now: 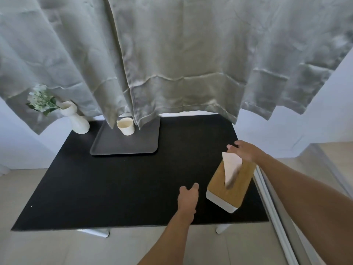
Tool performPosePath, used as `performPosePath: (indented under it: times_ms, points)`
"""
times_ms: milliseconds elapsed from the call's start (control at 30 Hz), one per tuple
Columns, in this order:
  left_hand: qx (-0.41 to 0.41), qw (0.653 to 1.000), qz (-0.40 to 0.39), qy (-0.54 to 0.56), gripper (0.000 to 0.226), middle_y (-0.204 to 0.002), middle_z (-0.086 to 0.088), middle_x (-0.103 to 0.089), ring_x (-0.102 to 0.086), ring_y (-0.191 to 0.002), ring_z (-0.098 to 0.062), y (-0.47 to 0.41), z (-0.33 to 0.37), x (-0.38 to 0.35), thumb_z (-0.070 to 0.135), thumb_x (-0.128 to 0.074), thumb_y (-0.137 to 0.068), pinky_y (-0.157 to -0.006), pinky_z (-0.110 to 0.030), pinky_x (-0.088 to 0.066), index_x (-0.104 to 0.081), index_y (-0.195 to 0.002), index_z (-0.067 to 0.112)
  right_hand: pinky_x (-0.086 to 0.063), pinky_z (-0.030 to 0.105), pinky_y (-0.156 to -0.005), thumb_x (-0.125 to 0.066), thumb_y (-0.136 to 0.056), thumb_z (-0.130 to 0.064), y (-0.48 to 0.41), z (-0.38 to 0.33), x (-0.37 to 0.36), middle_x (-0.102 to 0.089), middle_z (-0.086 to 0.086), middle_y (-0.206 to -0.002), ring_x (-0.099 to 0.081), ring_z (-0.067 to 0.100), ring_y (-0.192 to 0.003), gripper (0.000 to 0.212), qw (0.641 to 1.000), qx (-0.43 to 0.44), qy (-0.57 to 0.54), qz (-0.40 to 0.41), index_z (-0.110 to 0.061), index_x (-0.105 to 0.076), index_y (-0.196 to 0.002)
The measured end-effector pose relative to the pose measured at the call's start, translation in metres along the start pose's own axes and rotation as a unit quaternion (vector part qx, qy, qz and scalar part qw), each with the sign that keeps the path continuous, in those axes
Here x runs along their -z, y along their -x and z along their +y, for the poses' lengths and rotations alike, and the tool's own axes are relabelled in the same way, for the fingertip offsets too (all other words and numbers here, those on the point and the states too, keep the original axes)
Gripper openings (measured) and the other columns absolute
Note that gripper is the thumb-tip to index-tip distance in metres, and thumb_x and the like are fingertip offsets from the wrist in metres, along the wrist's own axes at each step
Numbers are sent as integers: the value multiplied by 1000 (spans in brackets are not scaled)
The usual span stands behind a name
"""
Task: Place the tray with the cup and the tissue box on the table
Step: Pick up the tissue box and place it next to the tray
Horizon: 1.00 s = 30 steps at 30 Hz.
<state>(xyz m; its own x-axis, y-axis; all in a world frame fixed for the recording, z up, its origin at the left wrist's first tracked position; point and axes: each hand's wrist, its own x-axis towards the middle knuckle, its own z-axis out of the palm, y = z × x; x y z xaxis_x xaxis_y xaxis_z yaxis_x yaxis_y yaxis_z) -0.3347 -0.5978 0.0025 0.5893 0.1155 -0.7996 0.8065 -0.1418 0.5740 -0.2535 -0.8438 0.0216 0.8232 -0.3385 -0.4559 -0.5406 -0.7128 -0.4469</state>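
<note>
1. Far left: white vase with flowers stands at the table's back corner, just beside the tray. Not part of the task.
2. Tray lies flat on the black table, back left. Cup stands upright on its far part; the curtain hem hangs over the tray's back edge and hides it.
3. Left hand: open, fingers loose, holding nothing, near the tissue box's left side, apparently apart from it.
4. Tissue box: on the table near the right edge, long axis running from near corner away toward the right hand. One tissue stands up from the slot.
5. Right hand: fingers spread at the box's far end. Cannot tell whether it touches the box or tissue; no closed grasp visible.
6. Judgement: both items look placed; right hand is nearer the box.
</note>
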Motion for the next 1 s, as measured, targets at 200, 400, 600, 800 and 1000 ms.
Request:
performPosePath:
  times_ms: [200, 400, 600, 800, 1000]
  points:
    - [31, 999, 11, 32, 74, -151, -12, -35, -44, -130, -33, 12, -13, -56, 39, -54, -94, -98, -47, -49, -18, -154, 17, -25, 50, -116, -31, -93, -60, -9, 22, 4, -26, 3, -161, -30, 31, -145, 67, 998, 15, 57, -26, -26, -27, -150]
    - [44, 997, 4, 55, 76, -142, -12, -40, -47, -120, -32, 10, -19, -81, 41, -54, -90, -93, -46, -49, -21, -153, 14, -30, 47, -114, -28, -101, -46, -21, 45, 1, -30, 6, -159, -35, 32, -143, 55, 997, 39, 53, -38, -22, -29, -150]
    - [58, 992, 8, 110, 63, -132, -11, -45, -48, -122, -32, 7, -21, -93, 36, -56, -91, -98, -48, -50, -33, -145, 11, -33, 47, -112, -28, -102, -40, -26, 59, -4, -38, 9, -154, -40, 32, -139, 51, 997, 43, 15, -63, -18, -33, -148]
    - [55, 987, 23, 146, 51, -114, -8, -49, -51, -116, -30, 3, -20, -98, 31, -56, -93, -100, -49, -50, -39, -137, 10, -41, 42, -105, -31, -103, -35, -26, 60, -6, -50, 11, -140, -51, 31, -126, 43, 997, 53, 3, -53, -13, -44, -138]
    - [42, 986, 52, 152, 53, -116, -8, -47, -48, -122, -33, 2, -4, -92, 31, -55, -95, -99, -50, -45, -38, -142, 13, -39, 44, -107, -30, -103, -32, -24, 54, -5, -50, 12, -141, -50, 31, -127, 42, 997, 52, -12, -51, -12, -44, -137]
